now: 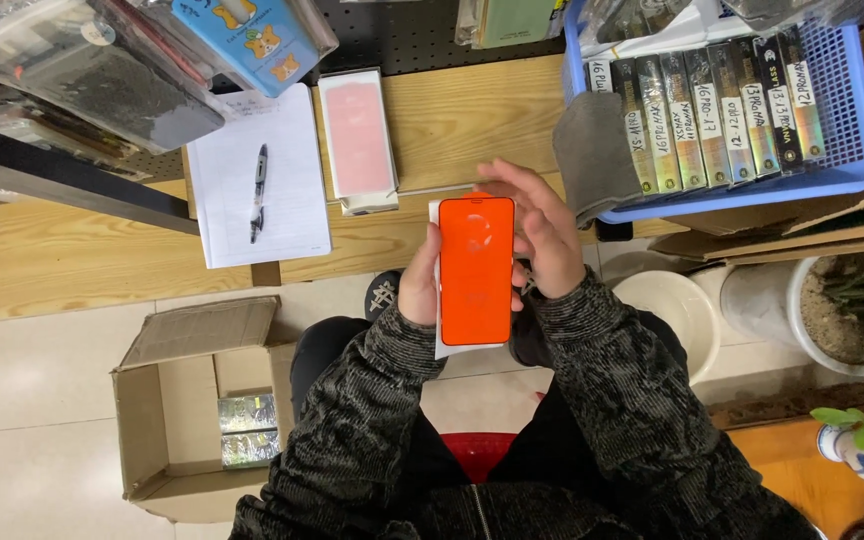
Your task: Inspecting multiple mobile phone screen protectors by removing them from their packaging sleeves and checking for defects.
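I hold an orange phone-shaped screen protector sheet (475, 270) upright over my lap, with a white backing card behind it. My left hand (418, 288) grips its left edge from behind, mostly hidden by the sheet. My right hand (542, 232) rests against its right edge, fingers curled around the top corner. Both sleeves are dark and mottled.
A wooden desk (452, 120) carries a white notepad (282, 200) with a pen (258, 190), a pink-faced white box stack (357, 140), and a blue basket (852, 150) of several upright boxes with a grey cloth (597, 155). An open cardboard box (202, 400) sits on the floor left, a white bucket (677, 305) and potted plant (842, 300) right.
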